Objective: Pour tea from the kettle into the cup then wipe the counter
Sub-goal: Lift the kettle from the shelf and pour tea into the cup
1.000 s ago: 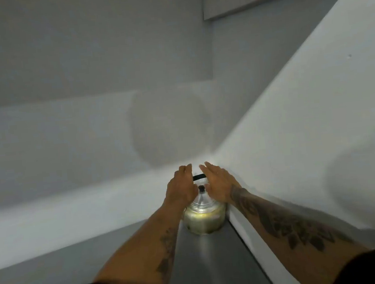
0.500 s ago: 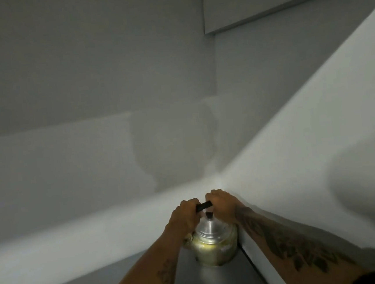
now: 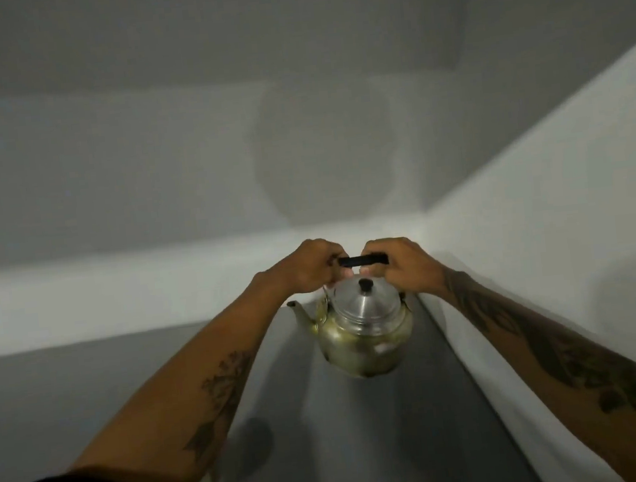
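Observation:
A tarnished metal kettle [image 3: 364, 333] with a silver lid and black knob hangs above the grey counter [image 3: 367, 449], its spout pointing left. Its black handle [image 3: 363, 260] runs across the top. My left hand [image 3: 311, 266] grips the handle's left end and my right hand [image 3: 400, 266] grips its right end. The kettle's base is off the counter surface. No cup or cloth is in view.
A white wall [image 3: 557, 198] runs close along the right of the narrow counter, and a white backsplash ledge [image 3: 119, 291] crosses behind it. A round shadow [image 3: 251, 449] lies on the counter near my left forearm.
Both hands went from resting over the kettle to closing on its handle. The kettle has risen off the counter and come nearer to me.

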`<action>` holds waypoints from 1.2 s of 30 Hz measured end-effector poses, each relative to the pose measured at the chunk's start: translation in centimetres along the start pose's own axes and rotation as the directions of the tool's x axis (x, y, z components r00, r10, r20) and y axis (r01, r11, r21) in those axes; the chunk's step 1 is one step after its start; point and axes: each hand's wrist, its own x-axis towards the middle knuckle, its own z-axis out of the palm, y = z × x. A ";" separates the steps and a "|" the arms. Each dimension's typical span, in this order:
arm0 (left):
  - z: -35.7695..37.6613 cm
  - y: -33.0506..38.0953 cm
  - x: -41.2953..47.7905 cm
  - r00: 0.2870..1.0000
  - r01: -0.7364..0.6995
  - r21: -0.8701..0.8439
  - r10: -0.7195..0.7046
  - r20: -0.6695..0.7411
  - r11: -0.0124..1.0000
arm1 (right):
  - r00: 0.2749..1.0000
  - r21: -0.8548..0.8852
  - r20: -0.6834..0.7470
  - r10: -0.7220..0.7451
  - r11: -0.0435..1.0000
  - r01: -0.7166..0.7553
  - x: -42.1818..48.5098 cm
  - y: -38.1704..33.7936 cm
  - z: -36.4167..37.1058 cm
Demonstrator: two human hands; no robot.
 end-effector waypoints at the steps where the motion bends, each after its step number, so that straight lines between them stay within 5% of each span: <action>1: -0.4 0.0 -1.4 1.000 0.010 -0.020 -0.010 -0.007 1.000 | 1.000 0.041 0.007 -0.014 0.999 0.014 -0.4 -1.0 0.2; 10: -2.0 -2.3 -14.3 0.988 0.110 -0.190 -0.128 -0.086 0.976 | 0.985 0.309 0.092 -0.145 0.945 0.110 -3.5 -10.2 4.2; 19: -0.2 -8.2 -25.1 0.909 0.176 -0.315 -0.277 -0.311 0.933 | 0.941 0.214 0.207 -0.266 0.951 0.222 -4.2 -15.9 7.5; 28: 5.8 -15.6 -33.9 0.878 0.374 -0.278 -0.434 -0.202 0.885 | 0.913 0.064 0.307 -0.270 0.963 0.263 -4.2 -18.7 9.0; 36: 9.0 -16.9 -34.7 0.870 0.324 -0.366 -0.427 -0.247 0.872 | 0.889 -0.002 0.379 -0.256 0.961 0.278 -4.3 -20.5 9.3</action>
